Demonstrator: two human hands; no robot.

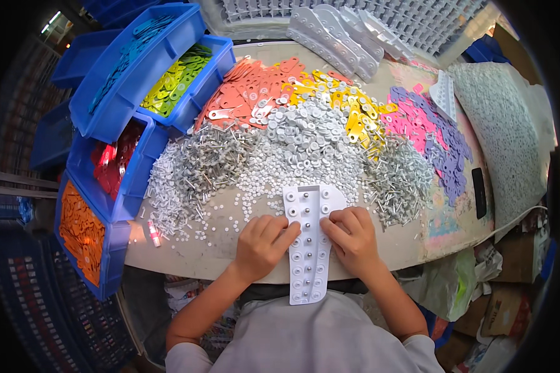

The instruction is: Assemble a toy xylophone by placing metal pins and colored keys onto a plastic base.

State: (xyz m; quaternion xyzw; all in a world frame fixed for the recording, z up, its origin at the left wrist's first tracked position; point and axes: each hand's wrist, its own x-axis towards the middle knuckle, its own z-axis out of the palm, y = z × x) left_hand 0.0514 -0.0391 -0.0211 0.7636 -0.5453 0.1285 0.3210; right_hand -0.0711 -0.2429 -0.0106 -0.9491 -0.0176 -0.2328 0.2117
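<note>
A long white plastic jig [314,261] lies lengthwise in front of me, its near end past the table edge. Round cups run down both its sides, and a middle groove holds a row of small metal studs. My left hand [264,245] is closed, thumb and fingertips pinched over the left row of cups. At the right row my right hand [353,239] is likewise closed, fingertips on the cups. Anything small in either pinch is hidden. Just beyond the jig are loose small white discs [261,186] and a heap of white round caps [311,133].
Metal rivets [214,152] heap at left, more rivets [398,180] at right. Coral tags [249,87], yellow tags [354,121], pink tags [410,121] and purple tags [448,149] lie behind. Blue bins [112,233] line the left; spare white jigs [330,40] stand at the back.
</note>
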